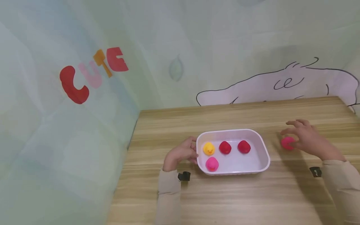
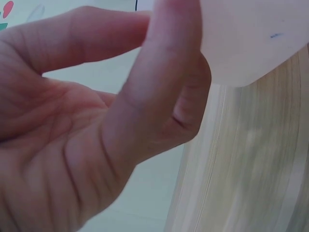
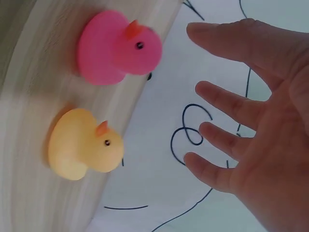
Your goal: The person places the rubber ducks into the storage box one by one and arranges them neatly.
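Note:
A white plastic tray (image 1: 250, 162) holds a yellow rubber duck (image 1: 209, 148), two red rubber ducks (image 1: 225, 147) and a pink rubber duck (image 1: 212, 164). At its left end my left hand (image 1: 181, 153) holds the tray wall; the left wrist view shows bent fingers (image 2: 159, 92) against the white side, with the exact contact partly hidden. My right hand (image 1: 310, 139) hovers, fingers spread, over another pink rubber duck (image 1: 287, 143) on the table. Beside that duck, in the right wrist view, stands a second yellow rubber duck (image 3: 72, 145), which the head view does not show.
The wood-grain table (image 1: 225, 200) runs back to a pale printed curtain (image 1: 219, 47) with a line-drawn white figure. A second curtain panel with coloured letters (image 1: 76, 86) hangs along the left side. Black wrist straps (image 1: 184, 176) sit by both sleeves.

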Available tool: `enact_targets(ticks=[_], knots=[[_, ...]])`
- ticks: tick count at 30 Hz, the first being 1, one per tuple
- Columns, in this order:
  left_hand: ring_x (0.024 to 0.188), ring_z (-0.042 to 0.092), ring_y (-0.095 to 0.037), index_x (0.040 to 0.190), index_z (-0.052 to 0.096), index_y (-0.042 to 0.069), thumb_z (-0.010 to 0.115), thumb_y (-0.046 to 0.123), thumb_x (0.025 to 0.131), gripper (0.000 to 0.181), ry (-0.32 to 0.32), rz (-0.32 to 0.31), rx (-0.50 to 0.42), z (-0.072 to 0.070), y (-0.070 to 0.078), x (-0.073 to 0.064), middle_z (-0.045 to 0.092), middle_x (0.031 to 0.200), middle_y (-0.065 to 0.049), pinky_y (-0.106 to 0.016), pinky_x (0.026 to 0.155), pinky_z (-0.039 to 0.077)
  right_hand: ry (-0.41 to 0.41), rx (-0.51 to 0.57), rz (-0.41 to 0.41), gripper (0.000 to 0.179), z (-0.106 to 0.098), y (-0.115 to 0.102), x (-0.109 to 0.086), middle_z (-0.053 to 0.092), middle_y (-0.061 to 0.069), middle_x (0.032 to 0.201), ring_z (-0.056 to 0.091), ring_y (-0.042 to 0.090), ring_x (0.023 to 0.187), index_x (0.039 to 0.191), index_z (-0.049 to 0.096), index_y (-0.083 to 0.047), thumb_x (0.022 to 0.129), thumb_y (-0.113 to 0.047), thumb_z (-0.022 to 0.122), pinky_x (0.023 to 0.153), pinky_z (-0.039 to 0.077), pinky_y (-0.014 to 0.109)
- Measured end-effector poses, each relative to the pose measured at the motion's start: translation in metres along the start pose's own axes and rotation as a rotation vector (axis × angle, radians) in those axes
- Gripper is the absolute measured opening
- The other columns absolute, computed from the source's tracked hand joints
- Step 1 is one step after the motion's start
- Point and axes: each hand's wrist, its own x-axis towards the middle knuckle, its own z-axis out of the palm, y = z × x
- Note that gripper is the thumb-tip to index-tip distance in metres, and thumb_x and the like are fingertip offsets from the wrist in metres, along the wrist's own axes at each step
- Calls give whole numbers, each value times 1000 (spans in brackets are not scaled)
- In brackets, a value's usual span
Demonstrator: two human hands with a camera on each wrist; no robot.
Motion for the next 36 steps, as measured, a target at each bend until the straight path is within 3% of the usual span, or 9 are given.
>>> enact_targets(ticks=[7,11,19,23,29,36], knots=[[62,64,-21,143,34,-9,58,-17,84,64,21,-13,13,-1,1,-6,56,104,-28,-42,67,66,-24,18,33,42,7,18,-3,43,41,133,27,72,121,108,73,0,68,12,70,87,26,93],[62,63,-22,143,35,-9,57,-18,84,64,24,-17,10,-1,-1,-7,56,103,-28,-44,68,66,-33,-31,21,39,13,24,-4,46,39,132,32,70,120,105,75,0,70,14,65,87,29,91],[62,63,-23,144,33,-10,56,-20,84,65,19,-9,-8,-2,-4,-10,54,102,-27,-44,66,66,-35,-79,-15,34,21,23,-4,50,35,129,34,67,120,101,76,-2,71,13,72,86,34,90],[65,63,-23,145,33,-8,56,-20,84,66,35,-25,0,-4,-2,-11,54,105,-27,-46,69,66,-13,-64,-41,36,17,16,-3,50,33,129,32,66,121,99,77,-5,69,15,71,87,31,90],[66,64,-23,146,34,-7,59,-17,85,66,42,-29,26,-5,1,-8,55,105,-26,-43,69,66,49,-59,-109,37,3,-6,1,51,32,131,33,65,121,96,79,-12,66,9,85,85,33,89],[61,62,-21,143,32,-12,55,-19,84,64,10,-3,12,1,3,-2,56,101,-28,-42,67,66,1,-51,-119,38,-9,-38,0,54,27,134,32,59,129,97,80,-20,67,2,90,92,33,86]])
